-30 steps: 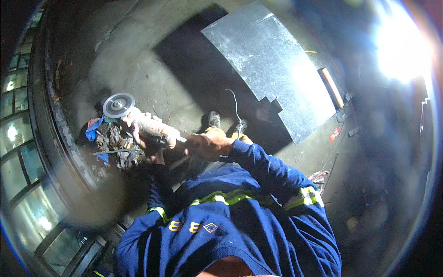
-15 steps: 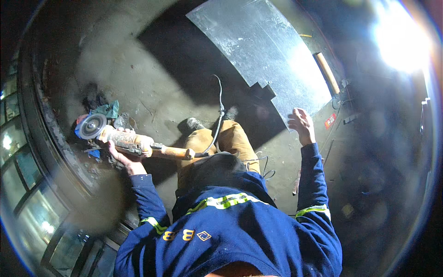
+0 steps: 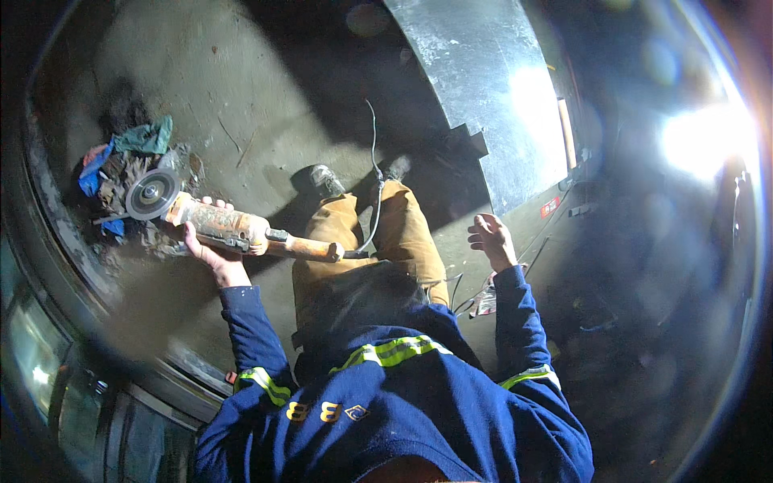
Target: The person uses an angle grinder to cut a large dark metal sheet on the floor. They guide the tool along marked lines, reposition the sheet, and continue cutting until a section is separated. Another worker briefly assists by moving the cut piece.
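My left hand (image 3: pixel 216 253) is closed around the worn body of an angle grinder (image 3: pixel 229 227), thumb below and fingertips showing above it. The grinder's round disc (image 3: pixel 153 194) points to the far left, and its orange handle end lies over my thighs. A grey cord (image 3: pixel 377 173) runs from that end up between my legs. Out to the right, my right hand (image 3: pixel 491 240) hangs in the air with its fingers loosely curled and apart, holding nothing. It is nearest to the lower corner of a large grey metal sheet (image 3: pixel 515 153).
A pile of rags and scraps (image 3: pixel 133 153) lies on the floor beyond the disc. Beside the sheet's right edge is a tan tube (image 3: pixel 567 133), with a small red item (image 3: pixel 550 207) nearer me. Dark cable (image 3: pixel 459 294) loops by my right knee. Glazed frames (image 3: pixel 80 410) stand at lower left.
My view has turned, so the sheet sits farther right and the rags show more fully. My right hand has drawn inward and down, away from the sheet. The grinder stays in my left hand.
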